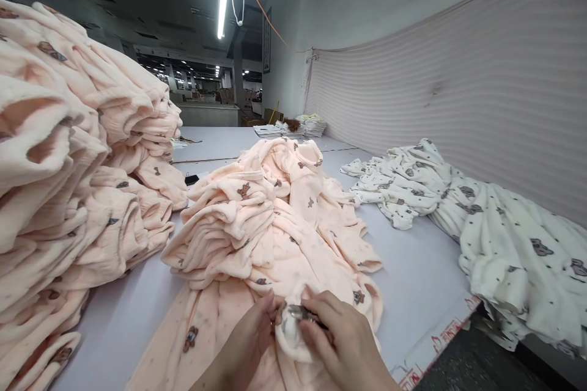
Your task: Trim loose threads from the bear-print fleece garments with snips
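Note:
Several pale pink fleece garments with small bear prints lie heaped in front of me. At the near side of the heap, my left hand pinches the edge of a pink sleeve opening, its pale inside showing. My right hand is closed around small metal thread snips, whose shiny end lies against that opening. The blades are partly hidden by fabric and blurred, so I cannot see whether they touch a thread.
A tall pile of pink garments rises at left. White bear-print garments lie at right, hanging over the edge of the white table. Stacked white pieces stand at the back. A striped cloth covers the right wall.

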A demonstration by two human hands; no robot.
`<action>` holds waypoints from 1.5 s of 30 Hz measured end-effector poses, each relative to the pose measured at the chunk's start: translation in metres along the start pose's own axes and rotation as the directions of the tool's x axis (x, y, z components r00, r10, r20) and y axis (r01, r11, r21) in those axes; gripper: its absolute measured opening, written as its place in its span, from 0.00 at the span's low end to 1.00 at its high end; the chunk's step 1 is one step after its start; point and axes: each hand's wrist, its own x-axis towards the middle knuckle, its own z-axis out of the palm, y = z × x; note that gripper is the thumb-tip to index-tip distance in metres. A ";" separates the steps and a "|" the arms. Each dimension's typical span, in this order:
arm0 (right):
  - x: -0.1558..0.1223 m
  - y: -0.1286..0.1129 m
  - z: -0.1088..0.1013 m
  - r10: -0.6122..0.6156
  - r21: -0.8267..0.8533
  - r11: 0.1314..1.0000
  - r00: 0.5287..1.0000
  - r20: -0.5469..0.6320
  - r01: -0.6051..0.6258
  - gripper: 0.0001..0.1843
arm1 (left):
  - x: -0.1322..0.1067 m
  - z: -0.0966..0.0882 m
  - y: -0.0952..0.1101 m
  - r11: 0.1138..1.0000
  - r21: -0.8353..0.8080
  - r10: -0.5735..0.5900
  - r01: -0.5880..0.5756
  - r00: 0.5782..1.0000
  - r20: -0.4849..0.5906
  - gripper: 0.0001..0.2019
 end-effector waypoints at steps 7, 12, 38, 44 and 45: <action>-0.031 0.012 0.002 0.128 0.179 0.973 0.985 0.118 -0.148 0.16 | 0.027 0.015 0.010 0.980 -0.149 -0.113 0.131 0.986 0.121 0.23; -0.044 0.027 0.023 0.092 -0.158 0.985 0.987 0.132 -0.071 0.21 | 0.023 0.015 0.008 0.985 -0.150 -0.090 0.089 0.996 -0.002 0.17; -0.020 -0.014 -0.020 -0.087 -0.114 0.990 0.994 -0.062 0.080 0.16 | -0.008 0.020 -0.022 0.367 0.747 0.822 -0.553 0.570 0.018 0.12; -0.011 -0.022 -0.019 -0.058 -0.227 0.970 0.991 0.118 0.084 0.11 | -0.008 0.004 -0.016 0.146 0.846 0.866 -0.513 0.479 0.142 0.14; -0.011 -0.021 -0.020 -0.051 -0.206 0.976 0.990 0.131 0.077 0.10 | -0.009 0.003 -0.016 0.131 0.849 0.867 -0.512 0.474 0.153 0.14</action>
